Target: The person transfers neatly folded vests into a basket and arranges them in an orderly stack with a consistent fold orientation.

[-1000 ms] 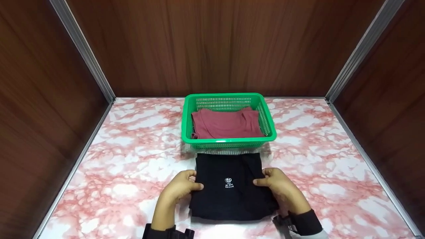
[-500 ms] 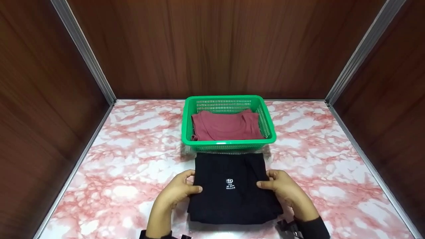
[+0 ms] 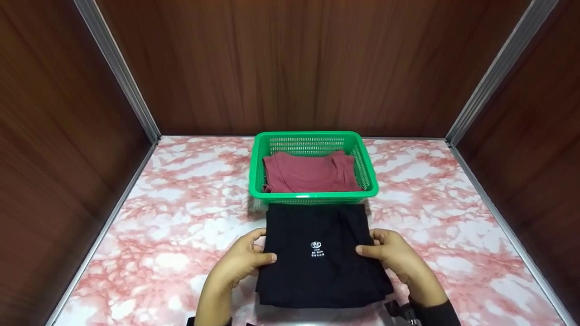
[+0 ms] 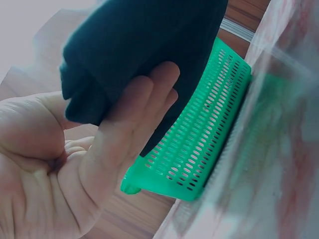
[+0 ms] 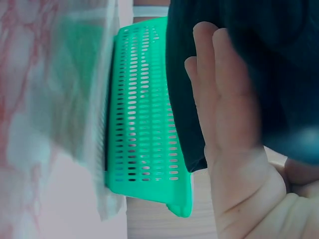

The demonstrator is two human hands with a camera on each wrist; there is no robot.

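A folded black garment (image 3: 317, 276) with a small white print is held level just in front of the green basket (image 3: 312, 195). My left hand (image 3: 240, 258) pinches its left side, thumb on top and fingers beneath. On the opposite side my right hand (image 3: 399, 258) grips it the same way. Both wrist views show the cloth raised above the table, with straight fingers (image 4: 132, 107) supporting its underside. Inside the basket lies a folded dusky-red garment (image 3: 312, 173). The black garment's far edge comes right up to the basket's front wall in the head view.
The basket stands toward the back of a table (image 3: 181, 217) covered in a pink-and-white marbled sheet. Brown wood-grain panels (image 3: 290, 68) enclose the back and both sides, with grey metal strips along the corners.
Both hands have raised the black garment slightly and brought it nearer the basket; it looks larger now. The head view has shifted a little, and the basket has stayed in place.
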